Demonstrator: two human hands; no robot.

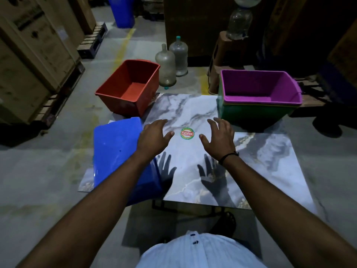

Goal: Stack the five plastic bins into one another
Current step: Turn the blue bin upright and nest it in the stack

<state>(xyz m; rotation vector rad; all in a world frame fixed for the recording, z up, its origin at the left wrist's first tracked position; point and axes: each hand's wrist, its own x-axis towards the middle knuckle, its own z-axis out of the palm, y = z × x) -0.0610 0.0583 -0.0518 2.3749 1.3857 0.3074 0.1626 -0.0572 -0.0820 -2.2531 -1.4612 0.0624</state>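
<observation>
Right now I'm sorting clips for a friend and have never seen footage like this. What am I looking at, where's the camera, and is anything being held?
This is one picture from a camera worn on a person's head, looking forward and down, so the two arms reaching out are the wearer's own. The left hand and right hand hover open over a marble-patterned table and hold nothing. On the table: a red bin standing open at the far left, a blue bin turned bottom-up at the near left, and at the far right a purple bin nested inside a green bin, with a yellowish rim between them that is probably another bin. A round sticker sits mid-table.
</observation>
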